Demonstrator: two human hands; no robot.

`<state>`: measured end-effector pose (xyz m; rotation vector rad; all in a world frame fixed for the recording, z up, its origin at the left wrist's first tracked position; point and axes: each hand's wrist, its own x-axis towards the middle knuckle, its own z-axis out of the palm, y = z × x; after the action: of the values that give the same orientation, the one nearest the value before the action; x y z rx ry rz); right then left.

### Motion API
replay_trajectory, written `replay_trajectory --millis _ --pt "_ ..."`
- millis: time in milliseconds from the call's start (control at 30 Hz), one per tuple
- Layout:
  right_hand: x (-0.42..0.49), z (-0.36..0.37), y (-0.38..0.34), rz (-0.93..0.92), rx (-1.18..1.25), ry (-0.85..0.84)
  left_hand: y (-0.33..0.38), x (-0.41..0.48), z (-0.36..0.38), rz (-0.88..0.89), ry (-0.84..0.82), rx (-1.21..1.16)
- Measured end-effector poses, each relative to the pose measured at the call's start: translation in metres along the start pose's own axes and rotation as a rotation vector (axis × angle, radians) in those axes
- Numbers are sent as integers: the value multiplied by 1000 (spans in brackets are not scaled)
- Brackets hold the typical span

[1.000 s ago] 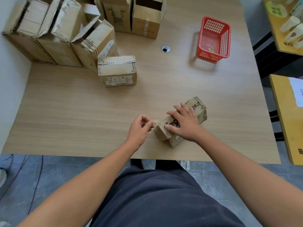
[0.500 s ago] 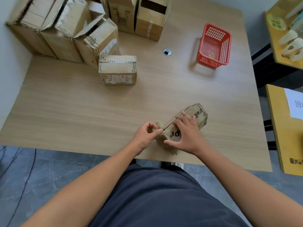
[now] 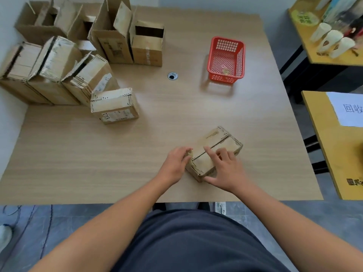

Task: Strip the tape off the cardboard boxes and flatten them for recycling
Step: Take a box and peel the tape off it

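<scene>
Small box (image 3: 216, 148) lies on its side on the table (image 3: 117, 163), at about 5 o'clock on the tabletop and close to the near edge. Its long axis runs from 8 to 2 o'clock, and a dark seam runs along the top face.

Left hand (image 3: 174, 166) is at the box's 8 o'clock end. The fingers are curled tight round that end edge, with the tips against a tan scrap there; tape or flap, cannot tell.

Right hand (image 3: 225, 170) straddles the box from 5 o'clock. The index finger (image 3: 209, 152) lies straight on the top face just beside the seam. The other fingers are bent, with knuckles up, and rest on the top. The thumb (image 3: 211, 179) is spread out along the near side wall. The box is clamped between thumb and fingers, and its 2 o'clock half is uncovered.

Closed box (image 3: 115, 107) sits at 10 o'clock, well apart from the hands. Leaning boxes (image 3: 57, 61) are at the 10–11 o'clock corner, with open boxes (image 3: 146, 46) upright at 12. Red basket (image 3: 225, 41) is at 1 o'clock with a small scrap inside.
</scene>
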<state>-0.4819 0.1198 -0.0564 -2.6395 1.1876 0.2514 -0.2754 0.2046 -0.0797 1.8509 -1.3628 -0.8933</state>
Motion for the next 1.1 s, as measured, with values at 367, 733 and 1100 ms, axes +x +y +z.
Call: replay_trajectory --millis 367,733,1100 --pt "9 35 12 -53 55 -56 -4 -28 33 -232 126 120" --pt "38 28 17 -126 46 -199 8 -40 68 -332 451 21" --pt "43 25 15 -130 -12 -253 5 -41 76 -300 603 -8"
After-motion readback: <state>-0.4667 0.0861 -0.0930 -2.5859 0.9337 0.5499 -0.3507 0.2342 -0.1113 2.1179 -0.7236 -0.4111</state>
